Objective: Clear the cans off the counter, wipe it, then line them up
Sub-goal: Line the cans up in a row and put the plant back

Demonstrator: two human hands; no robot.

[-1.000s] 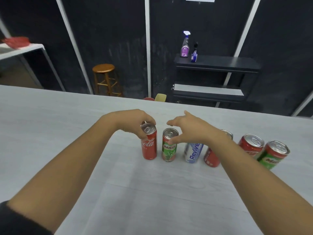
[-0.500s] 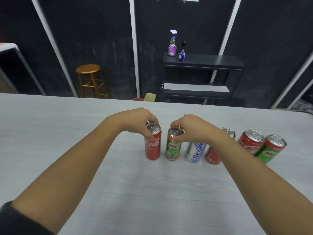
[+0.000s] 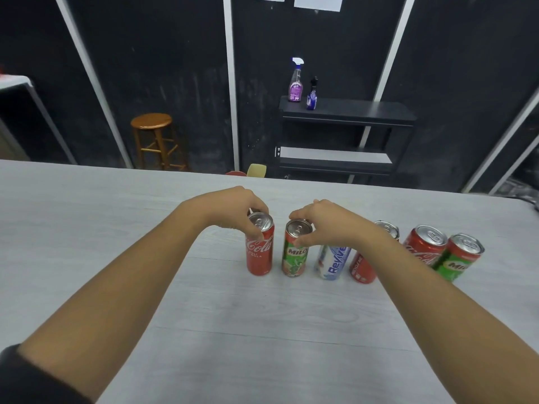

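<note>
Six cans stand upright in a row on the grey counter (image 3: pixel 116 228). The left hand (image 3: pixel 233 211) reaches over the top of the Coke can (image 3: pixel 259 249) at the row's left end, its fingers curled round the rim from above and pinching it. The right hand (image 3: pixel 323 223) grips the rim of the Milo can (image 3: pixel 294 252) in the same way, thumb on the near side of the rim and the other fingers over the far side. These two cans stand just beside each other with a narrow gap between them, both with their bases on the counter.

Just to the right of the right hand's grip, under the wrist, stands the white Revive can (image 3: pixel 332 263), its top hidden by the hand. Beyond it a red can (image 3: pixel 361 269) shows partly behind the forearm. Farther right of the grip are a second Coke can (image 3: pixel 423 246) and a second Milo can (image 3: pixel 458 260), which appear to touch each other.

Past the counter's far edge, beyond both hands, a wooden stool (image 3: pixel 151 123) stands by the dark wall, and a black shelf (image 3: pixel 364 112) carries a spray bottle (image 3: pixel 296 83) and a small blue bottle (image 3: pixel 312 96) side by side.
</note>
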